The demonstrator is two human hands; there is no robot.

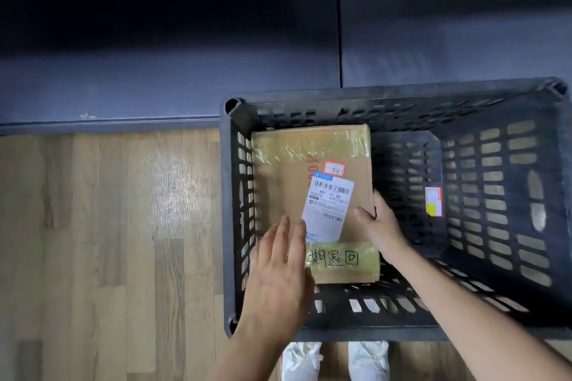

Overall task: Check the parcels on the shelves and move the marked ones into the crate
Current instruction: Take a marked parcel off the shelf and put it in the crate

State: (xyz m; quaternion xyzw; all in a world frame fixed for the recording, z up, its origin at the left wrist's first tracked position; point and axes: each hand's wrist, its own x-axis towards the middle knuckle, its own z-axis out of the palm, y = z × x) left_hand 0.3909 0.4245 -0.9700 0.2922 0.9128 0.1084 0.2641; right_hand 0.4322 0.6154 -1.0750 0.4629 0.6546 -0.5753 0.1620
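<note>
A brown cardboard parcel [312, 204] lies flat in the left part of the dark slatted crate [501, 189], against its left wall (white shipping label on top, handwritten characters on the taped near end).

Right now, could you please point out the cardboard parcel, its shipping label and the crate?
cardboard parcel [284, 195]: head view, bare brown top face.
shipping label [328, 204]: head view, label's centre.
crate [227, 226]: head view, left rim.

Cardboard parcel [312, 204] lying flat in left half of dark slatted crate [402, 96] on wooden floor [108, 226]. Right hand [379, 226] gripping parcel's right edge; left hand [280, 275] flat, fingers [283, 232] spread over near-left corner.
</note>
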